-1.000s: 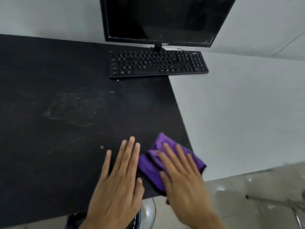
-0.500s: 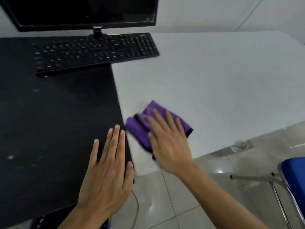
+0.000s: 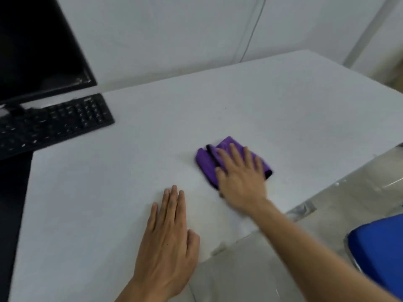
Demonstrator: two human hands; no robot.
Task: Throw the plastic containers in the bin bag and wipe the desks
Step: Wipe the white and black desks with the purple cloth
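White desk (image 3: 152, 127) fills most of the view, with a plain wall (image 3: 174, 40) behind. The right hand (image 3: 242, 182) lies flat with fingers spread, pressing a folded purple cloth (image 3: 205, 164) onto the desk near its front right edge. The left hand (image 3: 168, 243) is flat on the bare top, fingers straight and together, holding nothing and well apart from the cloth. The two hands are apart.

Change: a second ago the cloth and both hands were on the black desk (image 3: 13, 214). Half a second ago the cloth crossed the seam, and now both hands are fully on the white one. I judge the black desk as wiped and the second desk as just started, with most of its surface still to cover.

The keyboard (image 3: 54, 125) straddles the seam at left, and the monitor (image 3: 39, 51) above it is cut off by the frame. A blue chair (image 3: 379, 253) is partly cut off at lower right.

No plastic containers or bin bag are in view, so that part of the task can't be judged. The right hand and cloth are motion-blurred and the cloth's far edge is soft. Whether the white top has any dirt is too faint to tell.
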